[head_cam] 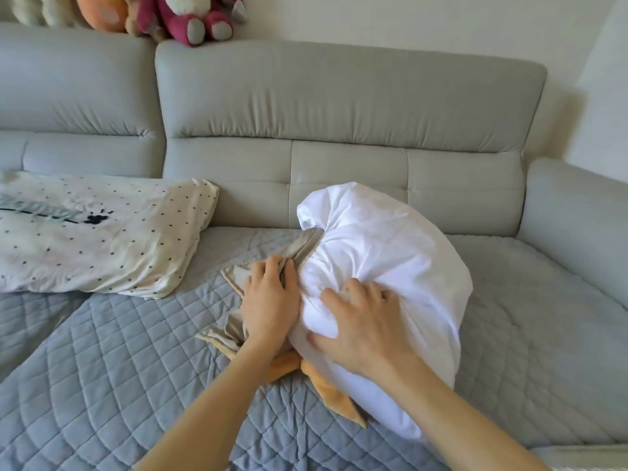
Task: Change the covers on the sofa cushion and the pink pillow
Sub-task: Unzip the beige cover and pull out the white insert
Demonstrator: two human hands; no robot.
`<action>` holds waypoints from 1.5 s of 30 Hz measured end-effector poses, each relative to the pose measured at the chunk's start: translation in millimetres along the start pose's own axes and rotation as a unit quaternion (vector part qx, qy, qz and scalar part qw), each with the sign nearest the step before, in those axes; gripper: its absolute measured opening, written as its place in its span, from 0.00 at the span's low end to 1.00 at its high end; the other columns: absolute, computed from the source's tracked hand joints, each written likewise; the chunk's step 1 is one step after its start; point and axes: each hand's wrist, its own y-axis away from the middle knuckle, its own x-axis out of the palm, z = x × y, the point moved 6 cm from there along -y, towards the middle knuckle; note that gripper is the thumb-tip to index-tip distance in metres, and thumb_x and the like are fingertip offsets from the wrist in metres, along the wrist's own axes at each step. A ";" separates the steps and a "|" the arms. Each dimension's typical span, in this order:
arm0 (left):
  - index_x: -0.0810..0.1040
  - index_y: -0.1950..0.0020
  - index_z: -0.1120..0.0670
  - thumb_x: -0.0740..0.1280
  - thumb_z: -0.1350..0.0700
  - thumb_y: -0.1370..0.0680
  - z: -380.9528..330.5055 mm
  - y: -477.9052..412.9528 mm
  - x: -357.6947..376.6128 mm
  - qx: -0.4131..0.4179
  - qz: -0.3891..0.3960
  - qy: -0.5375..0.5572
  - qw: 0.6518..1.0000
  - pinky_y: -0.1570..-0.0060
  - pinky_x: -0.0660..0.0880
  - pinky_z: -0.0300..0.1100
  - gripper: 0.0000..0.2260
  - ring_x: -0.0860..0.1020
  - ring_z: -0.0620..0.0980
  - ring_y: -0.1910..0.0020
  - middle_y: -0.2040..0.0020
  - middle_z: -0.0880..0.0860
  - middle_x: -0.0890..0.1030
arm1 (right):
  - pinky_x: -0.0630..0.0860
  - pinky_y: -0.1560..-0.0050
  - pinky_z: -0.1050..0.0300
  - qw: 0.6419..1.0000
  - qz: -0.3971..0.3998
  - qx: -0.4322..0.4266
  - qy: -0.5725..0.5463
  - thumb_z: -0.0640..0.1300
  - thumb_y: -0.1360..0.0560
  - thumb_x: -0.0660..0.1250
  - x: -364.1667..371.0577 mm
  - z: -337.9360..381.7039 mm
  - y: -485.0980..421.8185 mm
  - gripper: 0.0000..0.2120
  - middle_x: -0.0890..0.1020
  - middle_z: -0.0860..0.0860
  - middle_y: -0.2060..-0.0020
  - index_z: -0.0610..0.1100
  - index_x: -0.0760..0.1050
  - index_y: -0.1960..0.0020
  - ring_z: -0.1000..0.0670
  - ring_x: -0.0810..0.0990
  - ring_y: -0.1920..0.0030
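Observation:
A white cushion insert (pixel 384 263) lies bunched on the quilted grey sofa seat (pixel 112 362). A beige cover with an orange side (pixel 234 273) is wrapped around its near left end; orange fabric (pixel 326 385) sticks out below. My left hand (pixel 268 300) grips the beige cover's edge against the insert. My right hand (pixel 363 321) presses into the white insert with curled fingers, bunching its fabric. A cream pillow with dark dots (pixel 95 236) lies flat at the left of the seat.
The grey sofa backrest (pixel 346 107) runs behind, and its armrest (pixel 574 212) stands at the right. Plush toys (pixel 197 15) sit on top of the backrest at the upper left. Open quilted seat lies in the near left.

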 end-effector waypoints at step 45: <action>0.59 0.29 0.31 0.66 0.25 0.34 -103.6 24.5 -49.0 0.147 0.192 -0.096 0.966 0.30 0.64 0.56 0.37 0.61 0.55 0.26 0.23 0.48 0.60 | 0.69 0.36 0.53 0.814 0.156 0.404 -0.386 0.71 0.43 0.77 -51.9 -174.5 75.7 0.57 0.68 0.54 0.28 0.51 0.57 0.23 0.48 0.71 0.32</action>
